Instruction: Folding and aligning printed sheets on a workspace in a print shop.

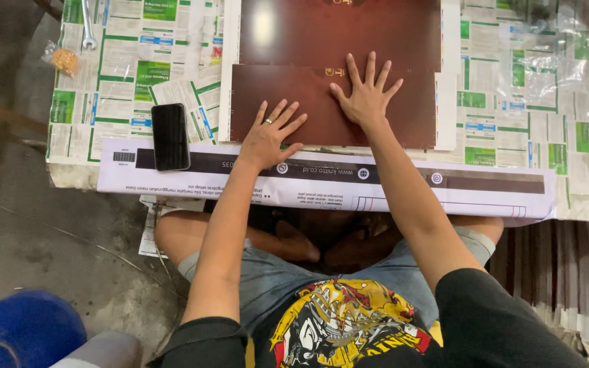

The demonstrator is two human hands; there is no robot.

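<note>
Two hands lay flat on a sheet at the middle of a paper-covered tabletop (547, 102).

The left hand (268, 136) rested on the near edge of the nearer sheet (308, 102), its heel over the long printed strip (390, 187) that ran along the tabletop's front edge; the right hand (366, 95) lay farther in on the same sheet, just right of the left. A second sheet (339, 31) sat behind the first, touching it. A phone (170, 136) lay left of the hands, partly on the strip. A wrench (88, 24) and a small bag (65, 60) lay at the far left corner.
</note>
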